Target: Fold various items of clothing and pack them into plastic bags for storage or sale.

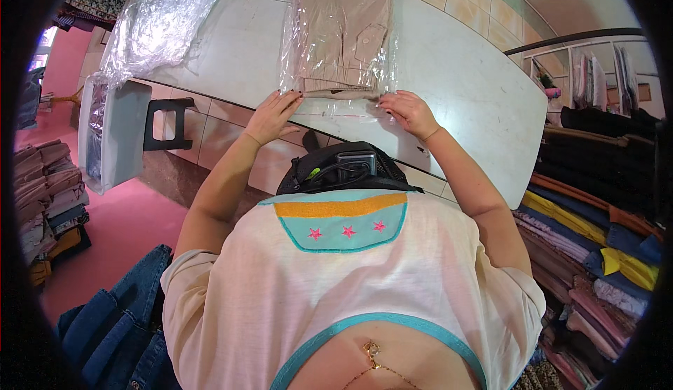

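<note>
Folded beige trousers (342, 37), with a buttoned pocket flap showing, lie inside a clear plastic bag (286, 58) on the white table. My left hand (273, 116) is at the near left corner of the bag, fingertips on the plastic beside the trousers' folded edge. At the near right corner, my right hand (413, 114) has its fingers bent over the film. The bag's flap spreads between both hands towards me. Whether either hand pinches the plastic is hard to see.
A heap of clear plastic bags (157, 22) covers the table's far left. Below it are a light plastic bin (123, 132) and a black stool (186, 124). Folded clothes (573, 216) are stacked at the right, more (52, 185) at the left, and jeans (113, 316) lie lower left.
</note>
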Available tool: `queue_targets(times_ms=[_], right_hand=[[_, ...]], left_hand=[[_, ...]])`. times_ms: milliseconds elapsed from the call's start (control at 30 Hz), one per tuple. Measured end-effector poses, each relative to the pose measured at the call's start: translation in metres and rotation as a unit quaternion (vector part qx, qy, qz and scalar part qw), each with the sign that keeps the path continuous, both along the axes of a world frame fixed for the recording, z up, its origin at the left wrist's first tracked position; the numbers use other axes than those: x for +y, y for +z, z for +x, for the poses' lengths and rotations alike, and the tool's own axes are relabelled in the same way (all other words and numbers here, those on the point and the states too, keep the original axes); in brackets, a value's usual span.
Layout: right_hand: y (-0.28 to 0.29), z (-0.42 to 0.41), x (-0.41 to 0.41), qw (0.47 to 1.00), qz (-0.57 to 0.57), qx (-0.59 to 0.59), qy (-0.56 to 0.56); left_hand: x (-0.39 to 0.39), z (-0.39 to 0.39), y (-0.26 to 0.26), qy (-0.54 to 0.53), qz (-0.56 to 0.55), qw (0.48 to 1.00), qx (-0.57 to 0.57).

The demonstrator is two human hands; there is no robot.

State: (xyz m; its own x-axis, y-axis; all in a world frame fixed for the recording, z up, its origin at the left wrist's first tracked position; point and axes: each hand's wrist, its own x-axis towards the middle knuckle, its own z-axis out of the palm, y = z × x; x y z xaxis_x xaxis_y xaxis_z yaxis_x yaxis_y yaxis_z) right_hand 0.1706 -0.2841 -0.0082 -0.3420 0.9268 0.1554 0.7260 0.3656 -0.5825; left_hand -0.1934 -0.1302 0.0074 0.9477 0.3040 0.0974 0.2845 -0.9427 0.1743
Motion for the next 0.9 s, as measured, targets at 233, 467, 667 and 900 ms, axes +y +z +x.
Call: queue_targets(times_ms=[233, 467, 667, 900], right_hand=[[0.062, -0.008, -0.011, 0.969, 0.053, -0.243, 0.01], [0.024, -0.001, 0.005, 0.987, 0.107, -0.106, 0.05], [0.005, -0.015, 0.003, 0.942, -0.061, 0.229, -0.237], [-0.004, -0.026, 0.021, 0.817, -0.129, 0.432, -0.359]], left_hand=[[-0.005, 0.0, 0.005, -0.015, 0.029, 0.998, -0.046], [0.003, -0.008, -0.006, -0.035, 0.011, 0.999, -0.015], [0.007, -0.008, -0.011, 0.008, -0.111, 0.991, -0.074], [0.016, 0.017, -0.009, 0.169, -0.198, 0.948, -0.181]])
